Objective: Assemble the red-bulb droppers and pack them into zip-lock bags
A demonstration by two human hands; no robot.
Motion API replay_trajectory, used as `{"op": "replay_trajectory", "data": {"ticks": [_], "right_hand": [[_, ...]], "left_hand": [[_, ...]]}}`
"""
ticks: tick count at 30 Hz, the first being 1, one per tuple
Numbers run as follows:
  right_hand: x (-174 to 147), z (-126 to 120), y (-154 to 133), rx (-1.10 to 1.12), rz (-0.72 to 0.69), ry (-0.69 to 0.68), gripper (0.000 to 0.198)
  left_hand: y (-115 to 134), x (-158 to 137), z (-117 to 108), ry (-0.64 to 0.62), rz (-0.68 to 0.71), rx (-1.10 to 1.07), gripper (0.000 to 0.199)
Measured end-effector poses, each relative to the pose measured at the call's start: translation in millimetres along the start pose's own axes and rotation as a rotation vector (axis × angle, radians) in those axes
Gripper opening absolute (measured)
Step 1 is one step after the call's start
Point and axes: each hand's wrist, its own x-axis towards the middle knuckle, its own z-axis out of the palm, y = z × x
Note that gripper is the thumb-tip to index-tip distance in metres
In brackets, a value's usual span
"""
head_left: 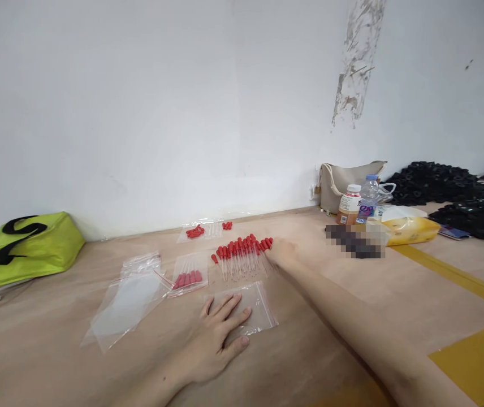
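Observation:
My left hand [220, 333] lies spread and flat on a clear zip bag [259, 308]. Beyond it is a row of glass droppers [237, 254] with red rubber bulbs, thin tips pointing toward me. My right hand [282, 252] is curled at the right end of that row, its fingers closed on a dropper; its fingertips are partly hidden. Left of the row, a zip bag [189, 274] holds several red-bulbed droppers. Farther left, several clear bags [127, 299] lie overlapping.
Near the wall lies a plastic bag [206, 230] with red bulbs and clear tubes. A yellow-green bag [34, 249] sits far left. At the right are a drink bottle [349, 206], a water bottle [368, 198], a beige bag [333, 181], a tissue pack [414, 226] and black heaps [432, 183].

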Motion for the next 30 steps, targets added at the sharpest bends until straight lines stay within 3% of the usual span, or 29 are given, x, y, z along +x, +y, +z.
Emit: {"op": "replay_trajectory", "data": {"ticks": [8, 12, 17, 19, 23, 25, 30], "right_hand": [[10, 3, -4, 0.110, 0.013, -0.075, 0.019], [12, -7, -1, 0.234, -0.037, -0.086, 0.015], [-11, -24, 16, 0.479, -0.170, -0.081, 0.024], [-29, -24, 25, 0.689, -0.194, -0.078, 0.028], [-60, -12, 39, 1.231, -0.167, -0.131, 0.071], [-70, -6, 42, 1.322, -0.123, -0.128, 0.079], [-77, 4, 42, 1.349, -0.093, -0.109, 0.069]], "left_hand": [[2, -2, 3, 0.013, -0.019, 0.002, 0.047], [4, -1, 2, 0.009, -0.019, 0.018, 0.046], [8, -1, 0, 0.044, -0.025, 0.048, 0.046], [7, -2, -3, 0.102, -0.028, 0.052, 0.043], [-6, -4, -11, 0.178, -0.002, 0.008, 0.035], [-14, -6, -12, 0.174, 0.025, -0.030, 0.033], [-23, -7, -8, 0.118, 0.022, -0.138, 0.037]]}}
